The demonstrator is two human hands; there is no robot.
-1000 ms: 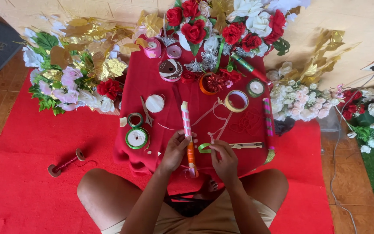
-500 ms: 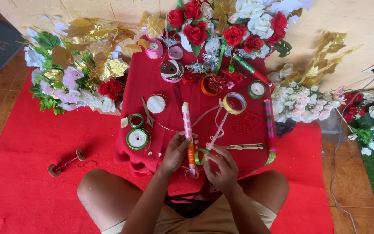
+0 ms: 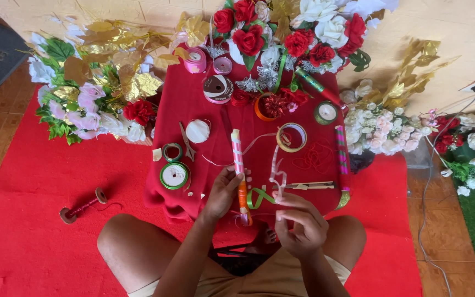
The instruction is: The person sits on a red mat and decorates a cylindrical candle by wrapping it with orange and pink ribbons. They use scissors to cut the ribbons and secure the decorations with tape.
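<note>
— While the head camera is looking straight down, what are the hands doing?

— The left hand [image 3: 224, 192] is gripping a long stick [image 3: 238, 165] wrapped in pink and white ribbon, fingers closing around its lower, orange part. The stick is lying lengthwise on the red cloth [image 3: 193, 104] of the low table, its far end pointing away from the person.

— And the other one?

— The right hand [image 3: 298, 223] is pinching a pale, translucent ribbon [image 3: 276, 175] between thumb and fingertips; the ribbon is rising in a loop just above that hand. A green ribbon [image 3: 257, 198] is curling between the two hands, touching the stick.

— What is sitting around them?

— A green-rimmed spool [image 3: 174, 175] is resting near the left hand, with a smaller green ring [image 3: 172, 152] and scissors [image 3: 186, 142] just beyond it. A tan tape roll [image 3: 291, 137] is lying beyond the right hand, and a second striped stick [image 3: 342, 159] is lying along the table's right side. Red roses [image 3: 248, 38] are crowding the far edge.

— Anything on the floor?

— A dark red thread bobbin [image 3: 82, 205] is lying on the red mat, well apart from the table.
</note>
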